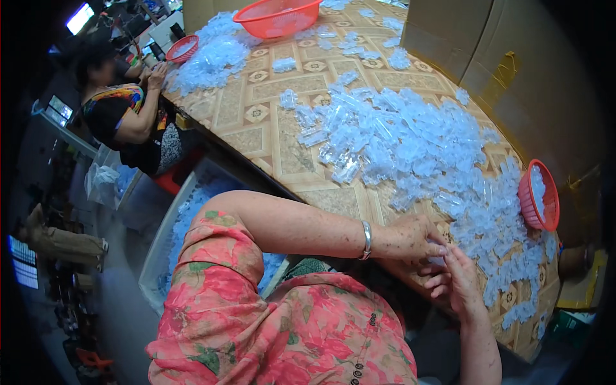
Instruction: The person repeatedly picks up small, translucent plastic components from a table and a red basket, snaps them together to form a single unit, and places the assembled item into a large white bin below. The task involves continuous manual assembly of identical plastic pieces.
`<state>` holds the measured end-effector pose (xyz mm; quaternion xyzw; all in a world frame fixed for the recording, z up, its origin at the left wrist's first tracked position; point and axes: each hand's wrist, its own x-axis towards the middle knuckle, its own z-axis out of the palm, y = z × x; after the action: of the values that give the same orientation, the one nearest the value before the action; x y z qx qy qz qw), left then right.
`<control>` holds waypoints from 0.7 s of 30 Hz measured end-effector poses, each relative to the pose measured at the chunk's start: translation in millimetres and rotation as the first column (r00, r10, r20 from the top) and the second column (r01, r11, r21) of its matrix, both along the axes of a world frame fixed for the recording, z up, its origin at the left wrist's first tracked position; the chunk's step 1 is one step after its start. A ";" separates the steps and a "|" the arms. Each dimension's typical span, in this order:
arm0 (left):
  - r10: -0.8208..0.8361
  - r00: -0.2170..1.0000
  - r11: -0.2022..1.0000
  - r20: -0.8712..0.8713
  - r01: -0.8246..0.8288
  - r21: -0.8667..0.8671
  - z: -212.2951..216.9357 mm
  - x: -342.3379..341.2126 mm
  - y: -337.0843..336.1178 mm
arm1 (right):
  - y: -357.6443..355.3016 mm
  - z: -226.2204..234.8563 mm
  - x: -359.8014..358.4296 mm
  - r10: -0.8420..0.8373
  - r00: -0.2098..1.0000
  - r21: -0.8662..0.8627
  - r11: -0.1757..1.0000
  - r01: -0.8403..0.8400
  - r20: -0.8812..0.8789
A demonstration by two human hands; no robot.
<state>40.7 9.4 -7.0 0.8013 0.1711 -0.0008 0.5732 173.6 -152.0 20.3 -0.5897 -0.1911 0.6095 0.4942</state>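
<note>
Just over the table's near edge my two hands meet, fingertips against fingertips. My left hand [410,237], with a silver bracelet on its wrist, is closed in a pinch. My right hand [463,279] pinches at the same spot with thumb and forefinger, its other fingers curled loosely. Between the fingertips a small clear plastic piece [437,261] shows a pale bluish edge; the fingers cover most of it. Right beyond my hands spreads a broad heap of clear plastic pieces [410,141], many of them small, flat or box-shaped.
A red basket [530,204] with pieces stands at the right. At the far side are a large red basin [276,32], a smaller red basket [173,52] and another heap [215,58]. Cardboard [513,83] walls the right side. A pale crate [151,273] stands beside my left arm; a person [128,115] sits at the left.
</note>
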 end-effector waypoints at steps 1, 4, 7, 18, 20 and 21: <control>0.000 1.000 1.000 0.004 0.000 -0.015 -2.2 1.3 -0.3 | 0.3 0.1 0.4 -0.003 1.000 -0.016 1.000 0.004 0.005; -0.006 1.000 0.998 -0.023 0.004 -0.060 -1.6 2.6 -0.2 | 3.2 2.0 0.0 -0.020 1.000 -0.073 0.997 0.021 0.009; -0.012 0.996 0.996 -0.091 0.004 -0.089 10.2 4.5 -0.8 | 7.1 1.5 3.9 -0.005 1.000 -0.105 0.995 0.005 0.001; 0.004 0.997 1.000 -0.083 -0.003 0.016 13.9 2.5 -2.2 | 7.6 -5.5 -0.4 -0.054 0.998 -0.097 0.994 0.055 0.012; 0.040 0.998 0.998 -0.056 -0.038 0.040 15.1 0.2 -4.7 | 5.3 -7.2 -4.6 -0.096 0.994 -0.072 0.992 0.100 0.051; 0.057 0.997 0.997 -0.043 -0.055 0.050 15.1 -0.5 -5.7 | 4.5 -8.7 -7.5 -0.118 0.991 -0.060 0.991 0.123 0.069</control>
<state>40.2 3.7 8.0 0.8098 0.2061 0.0016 0.5493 166.2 -147.5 11.6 -0.6352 -0.1514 0.5648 0.5045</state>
